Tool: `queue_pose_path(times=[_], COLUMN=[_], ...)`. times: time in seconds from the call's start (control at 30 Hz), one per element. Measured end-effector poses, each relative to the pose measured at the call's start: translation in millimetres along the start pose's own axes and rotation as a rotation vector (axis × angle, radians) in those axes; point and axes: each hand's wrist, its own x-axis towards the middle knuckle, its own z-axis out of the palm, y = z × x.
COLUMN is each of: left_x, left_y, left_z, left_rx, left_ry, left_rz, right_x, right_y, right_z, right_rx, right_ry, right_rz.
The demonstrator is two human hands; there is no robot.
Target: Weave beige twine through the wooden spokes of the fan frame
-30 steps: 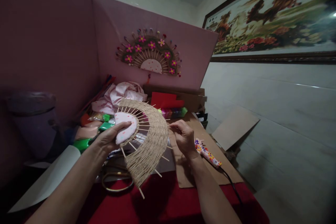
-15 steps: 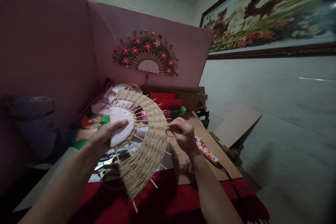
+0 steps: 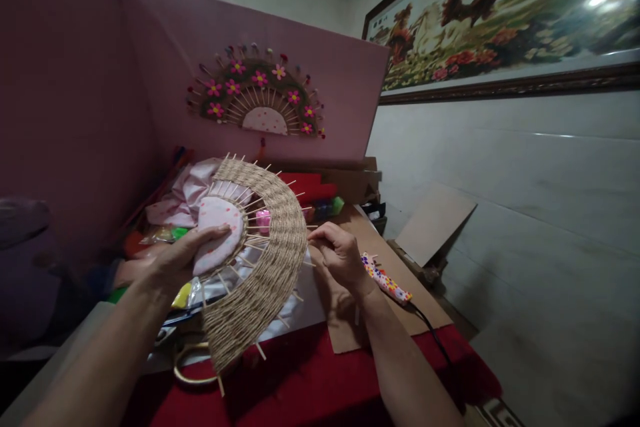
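A half-round woven fan (image 3: pixel 283 240) of twine and thin sticks is held up over the table. Its inner half-disc is covered in pale dotted cloth (image 3: pixel 219 223). My left hand (image 3: pixel 187 257) grips that cloth part, thumb on top and the other fingers hidden behind. At the outer edge of the weave, my right hand (image 3: pixel 337 250) pinches with thumb and forefinger by a stick end; whether a stick or the twine is between the fingertips is too small to tell. Below the fan, scissors (image 3: pixel 193 373) lie partly covered by it.
A flower-patterned tool (image 3: pixel 387 280) with a black cord lies on cardboard (image 3: pixel 425 313) at the right. Pink fabric (image 3: pixel 183 193) and red sheets (image 3: pixel 310 190) are piled behind. A finished flowered fan (image 3: pixel 260 93) hangs on the pink board. Red cloth (image 3: pixel 310 373) covers the table's front.
The whole view has shifted, so the fan and both hands appear slightly further left. My right hand stays pinched at the fan's outer edge, and my left keeps its grip.
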Motion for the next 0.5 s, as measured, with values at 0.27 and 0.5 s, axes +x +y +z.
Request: queue_pose_path(times=[0.27, 0.5], left_x=[8, -1], left_y=[-3, -3], left_z=[-17.5, -18.7], left_rx=[0.114, 0.152], left_ry=[-0.152, -0.151], left_rz=[0.068, 0.064], right_x=[-1, -5], right_y=[5, 1], right_z=[1, 1], right_rx=[0.019, -0.174], right_ry=[-0.042, -0.01], right_rz=[0.018, -0.011])
